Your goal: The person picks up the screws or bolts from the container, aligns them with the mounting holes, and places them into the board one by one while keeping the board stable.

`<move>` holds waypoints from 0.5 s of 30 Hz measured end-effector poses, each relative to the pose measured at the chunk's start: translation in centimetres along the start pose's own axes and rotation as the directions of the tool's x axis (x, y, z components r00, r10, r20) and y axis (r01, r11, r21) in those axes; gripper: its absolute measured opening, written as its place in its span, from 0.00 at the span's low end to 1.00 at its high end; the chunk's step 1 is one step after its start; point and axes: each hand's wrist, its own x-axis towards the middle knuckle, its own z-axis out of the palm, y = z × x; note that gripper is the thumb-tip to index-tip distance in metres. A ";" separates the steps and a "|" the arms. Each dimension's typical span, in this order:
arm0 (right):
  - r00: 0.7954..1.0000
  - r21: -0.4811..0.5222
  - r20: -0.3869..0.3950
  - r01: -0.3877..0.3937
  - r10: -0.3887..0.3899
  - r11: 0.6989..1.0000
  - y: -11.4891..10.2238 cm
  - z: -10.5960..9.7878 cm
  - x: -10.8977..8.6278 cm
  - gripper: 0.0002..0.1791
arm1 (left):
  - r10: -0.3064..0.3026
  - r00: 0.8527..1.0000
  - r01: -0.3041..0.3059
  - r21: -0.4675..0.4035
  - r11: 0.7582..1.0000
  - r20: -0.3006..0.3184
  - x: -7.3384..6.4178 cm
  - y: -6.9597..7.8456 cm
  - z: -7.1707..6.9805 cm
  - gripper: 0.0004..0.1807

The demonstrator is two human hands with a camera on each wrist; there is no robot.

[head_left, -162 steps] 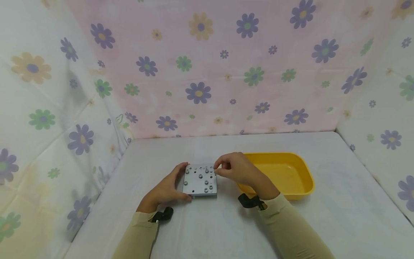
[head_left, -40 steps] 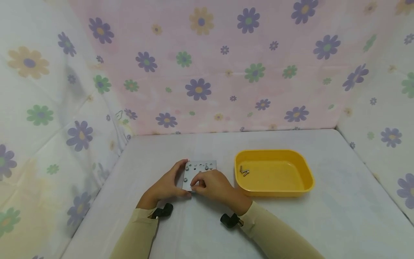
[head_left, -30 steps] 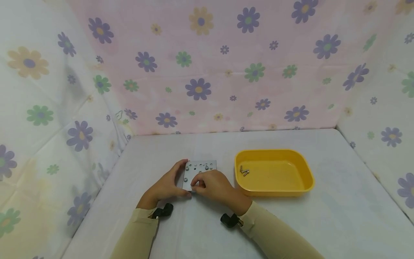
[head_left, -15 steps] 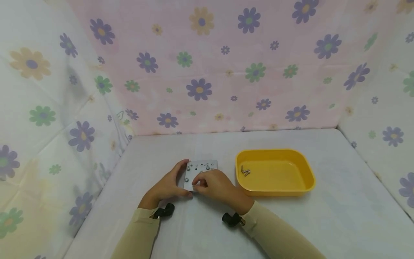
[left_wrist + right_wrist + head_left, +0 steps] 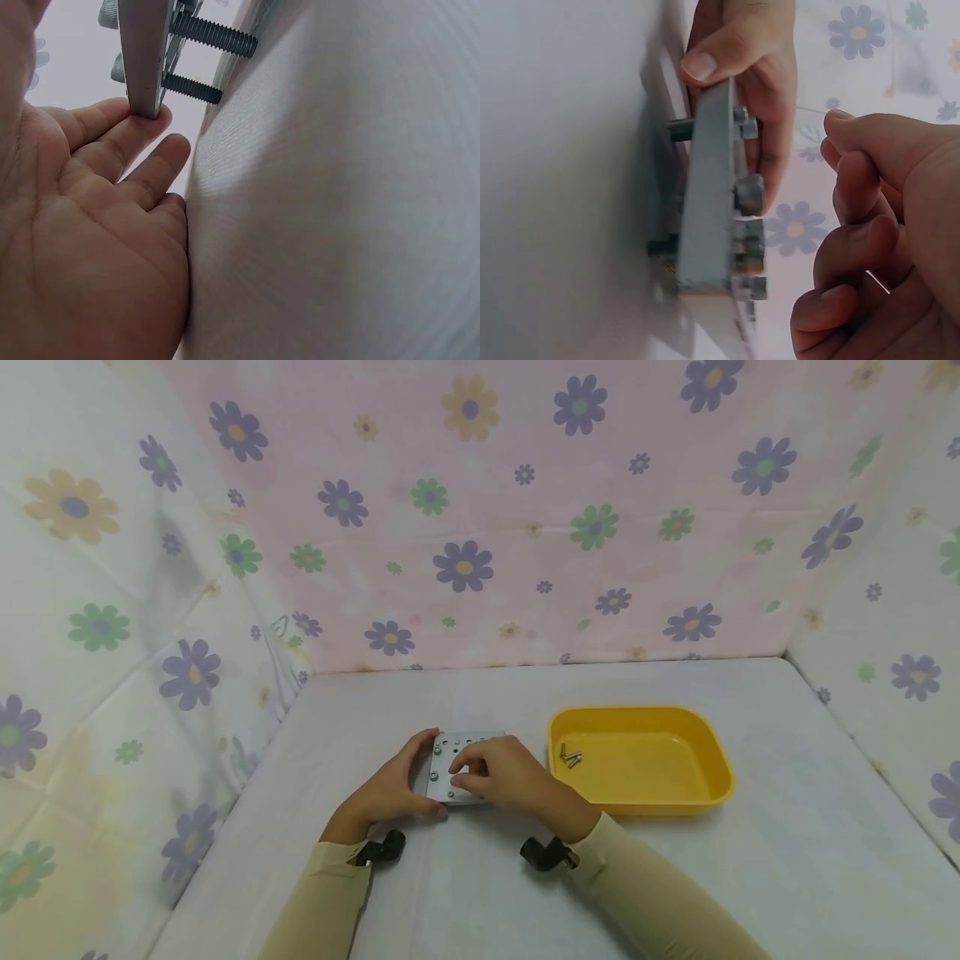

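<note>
Backdrop (image 5: 465, 510): flowered cloth rises behind and at both sides of a pale table (image 5: 450, 877).
Metal plate (image 5: 444, 764): face up near the table's middle, left of the yellow tray (image 5: 645, 777).
Left hand (image 5: 382, 795): grips the plate at its left side, thumb on the near edge, fingers toward the far corner; if that hold slackens or squeezes unevenly, the plate could slide or tilt.
Right hand (image 5: 510, 777): hovers over the plate, fingers bent, thumb and forefinger slightly parted, nothing visible between them; it covers much of the right side, so a poorly aimed fingertip could brush something unseen.
Seated screws (image 5: 433, 776): heads stand on top while threaded shanks (image 5: 217, 34) jut out beneath; off-centre pressure could rock the plate if it bears on those tips, though I cannot tell whether they touch the table.
Near-edge screw (image 5: 451, 793): close to the left thumb; a bump could tip it if it sits loosely, and its depth is hidden.
Loose screws (image 5: 574, 761): bunched at the tray's left end; picking one carelessly could drag or drop another.
Right forearm (image 5: 630, 881): passes close by the tray, so a sideways swing might nudge it.
</note>
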 end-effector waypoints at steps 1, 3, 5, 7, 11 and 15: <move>1.000 -0.007 0.002 0.004 -0.004 1.000 0.0 -0.1 0.0 0.05 | 0.003 1.000 -0.003 0.001 1.000 -0.001 0.0 0.0 0.0 0.72; 1.000 -0.016 0.005 0.005 -0.005 1.000 -0.1 -0.5 0.1 0.05 | 0.009 1.000 -0.009 0.004 1.000 -0.001 0.0 0.1 0.0 0.72; 1.000 -0.019 0.008 0.002 -0.001 1.000 -0.2 -0.8 0.1 0.06 | 0.011 1.000 -0.011 0.005 1.000 -0.002 0.0 0.1 0.0 0.72; 1.000 -0.026 0.010 -0.003 0.004 1.000 -0.2 -1.0 0.1 0.07 | 0.012 1.000 -0.012 0.005 1.000 -0.002 0.0 0.1 0.0 0.73; 1.000 -0.044 0.016 -0.004 0.005 0.999 -0.5 -1.6 0.0 0.08 | 0.016 1.000 -0.016 0.004 1.000 0.000 0.0 0.1 0.0 0.73; 1.000 -0.066 0.009 -0.006 0.007 0.998 -0.7 -2.3 -0.2 0.06 | 0.017 1.000 -0.017 0.007 1.000 -0.001 0.0 0.1 0.0 0.73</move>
